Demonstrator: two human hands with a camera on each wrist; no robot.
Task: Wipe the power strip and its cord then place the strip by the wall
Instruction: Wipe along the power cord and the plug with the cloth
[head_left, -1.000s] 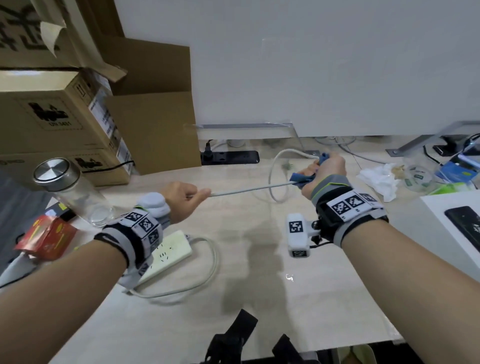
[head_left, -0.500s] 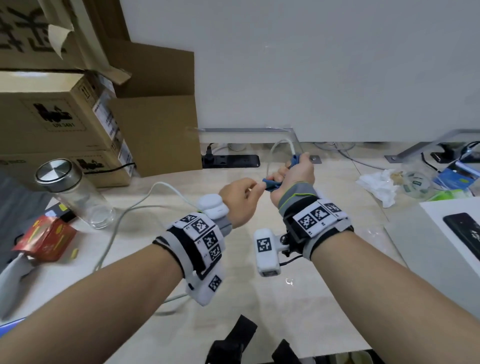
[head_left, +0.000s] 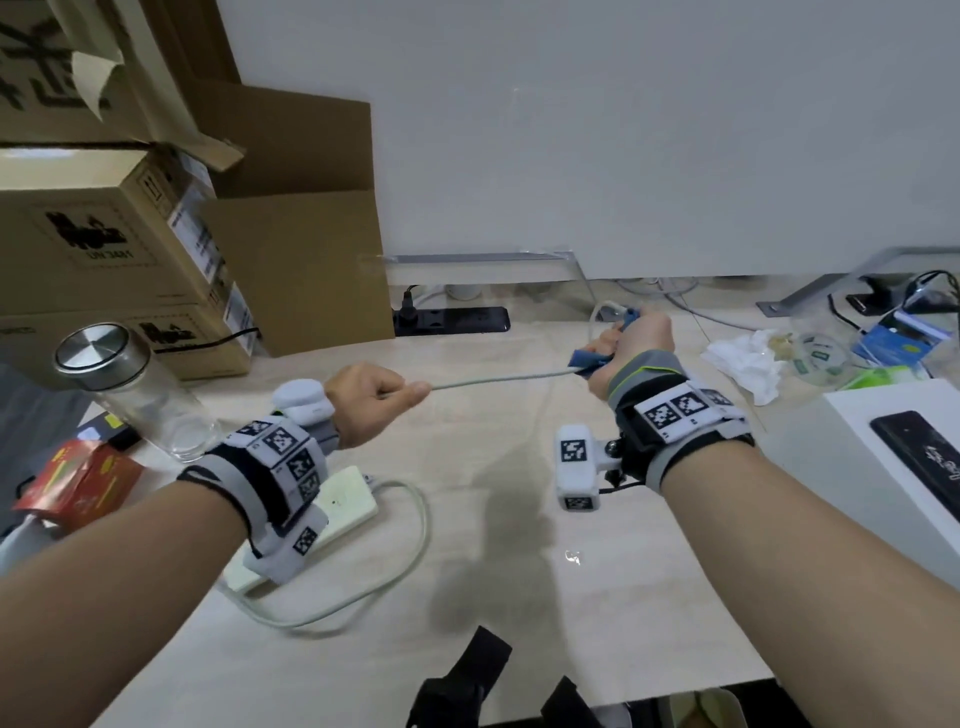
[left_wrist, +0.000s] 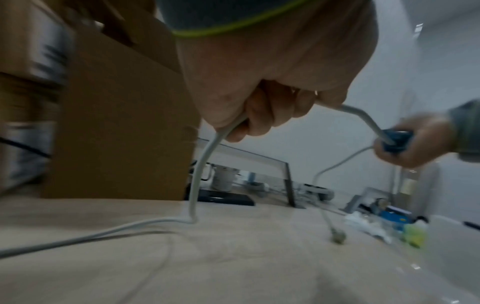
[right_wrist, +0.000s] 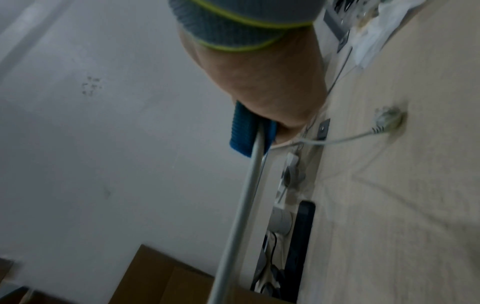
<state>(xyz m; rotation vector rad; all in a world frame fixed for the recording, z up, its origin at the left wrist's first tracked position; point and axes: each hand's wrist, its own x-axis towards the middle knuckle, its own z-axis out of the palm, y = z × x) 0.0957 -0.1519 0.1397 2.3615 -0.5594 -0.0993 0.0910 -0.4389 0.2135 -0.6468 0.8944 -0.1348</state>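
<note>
The white power strip lies flat on the desk under my left wrist. Its grey cord loops off the strip's end and runs taut through the air between my hands. My left hand grips the cord in a fist. My right hand holds a blue cloth wrapped round the cord, further right and nearer the wall. Beyond the cloth the cord hangs slack, and its plug lies on the desk. The same plug shows in the left wrist view.
Cardboard boxes stand at the back left, with a glass jar in front. A black power strip lies along the wall. Crumpled tissue and a white box with a black phone sit at the right.
My hands have drawn apart again: the left one went back to the left, the right one with the cloth slid right along the cord, which is taut once more.
</note>
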